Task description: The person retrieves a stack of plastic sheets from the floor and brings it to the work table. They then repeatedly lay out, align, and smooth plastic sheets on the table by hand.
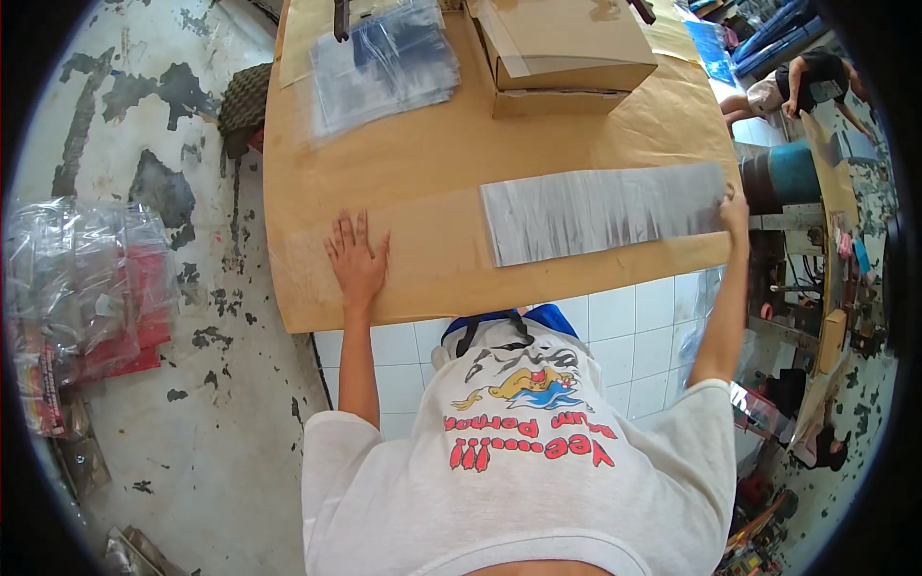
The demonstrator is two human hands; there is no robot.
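landmark: cardboard box (pixel 576 48), one, brown, lidded, at the far side of the desk (pixel 413 168), whose top is covered in brown paper.

plastic strip (pixel 605 216), one, long, silvery-grey and glossy, creased across its width; lying flat on the desk, on the person's side of the box, its right end reaching past the box's right side.

right hand (pixel 734 209), one, bare; to the right of the box and nearer the person, fingers curled closed, gripping the strip's right end at the desk edge.

left hand (pixel 359 261), one, bare; to the left of the box and nearer the person, palm down on the desk, fingers spread, well apart from the strip.

clear plastic sheets (pixel 384 77), one loose pile, on the desk just left of the box.

plastic-wrapped bundle (pixel 86 298), clear and red, far left of the box, off the desk.

teal drum (pixel 793 173), one, right of the box, beyond the desk.

co-worker (pixel 812 79), dark top, far right of the box.
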